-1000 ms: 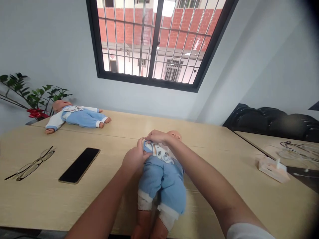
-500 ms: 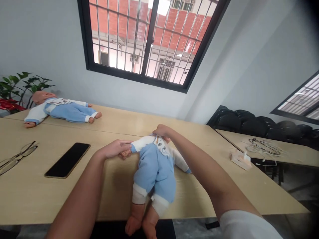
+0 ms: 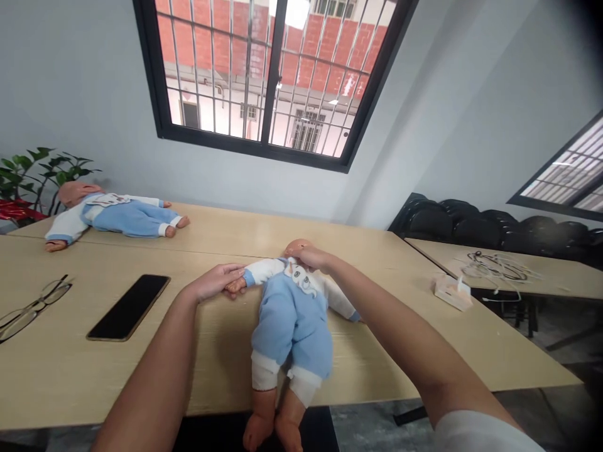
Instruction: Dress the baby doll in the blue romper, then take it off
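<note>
A baby doll (image 3: 294,323) in a blue and white outfit lies on its back on the table, its bare feet hanging over the front edge. My left hand (image 3: 219,279) is closed round the doll's hand at the cuff, with the doll's arm stretched out sideways. My right hand (image 3: 311,257) is at the doll's chin and neck, just above the white bib (image 3: 301,278) with an animal face. Its fingers look curled, but the tips are partly hidden, so I cannot make out what they grip. The doll's head (image 3: 298,245) shows behind that hand.
A second doll (image 3: 125,216) in matching clothes lies at the back left by a potted plant (image 3: 44,176). A phone (image 3: 129,307) and glasses (image 3: 35,307) rest on the table's left side. A tissue box (image 3: 452,292) stands right, near coiled cables (image 3: 499,269) and black chairs (image 3: 433,220).
My right hand has shifted from over the doll's head down toward its chin and neck, uncovering the top of the head. My left hand stays on the doll's hand. The view has shifted slightly.
</note>
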